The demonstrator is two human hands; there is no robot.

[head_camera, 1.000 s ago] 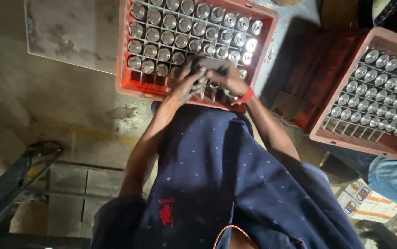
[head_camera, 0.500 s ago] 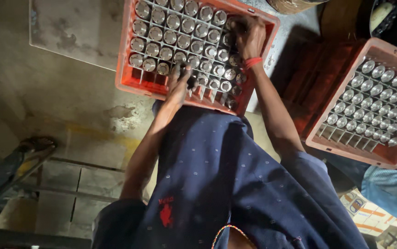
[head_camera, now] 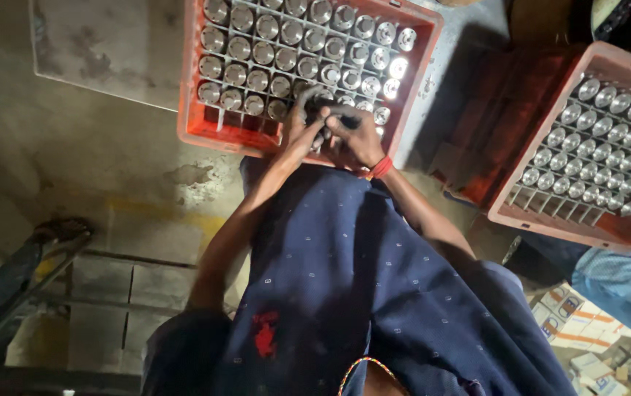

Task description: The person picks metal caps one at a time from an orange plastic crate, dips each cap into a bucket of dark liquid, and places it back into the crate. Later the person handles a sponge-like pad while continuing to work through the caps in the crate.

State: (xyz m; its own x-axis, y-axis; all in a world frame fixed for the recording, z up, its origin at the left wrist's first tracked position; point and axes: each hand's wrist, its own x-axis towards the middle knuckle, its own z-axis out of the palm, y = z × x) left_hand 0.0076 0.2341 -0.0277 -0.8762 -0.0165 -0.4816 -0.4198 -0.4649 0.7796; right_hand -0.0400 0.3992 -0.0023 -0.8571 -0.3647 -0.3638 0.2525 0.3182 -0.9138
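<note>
Both hands, left hand (head_camera: pixel 302 126) and right hand (head_camera: pixel 356 136), close together on a small metal cylinder (head_camera: pixel 328 117) at the red crate's (head_camera: pixel 198 132) near edge; judged heavy, rigid, slippery—grip its sides.

Your left hand (head_camera: pixel 299 125) and right hand (head_camera: pixel 356 136) meet, touching, over the near edge of the crate (head_camera: pixel 197 132) in front of you. Beyond your grip, rows of metal cylinders (head_camera: pixel 271 51) fill its grid. Well right of your hands sits a second crate (head_camera: pixel 543 220), likewise filled.
</note>
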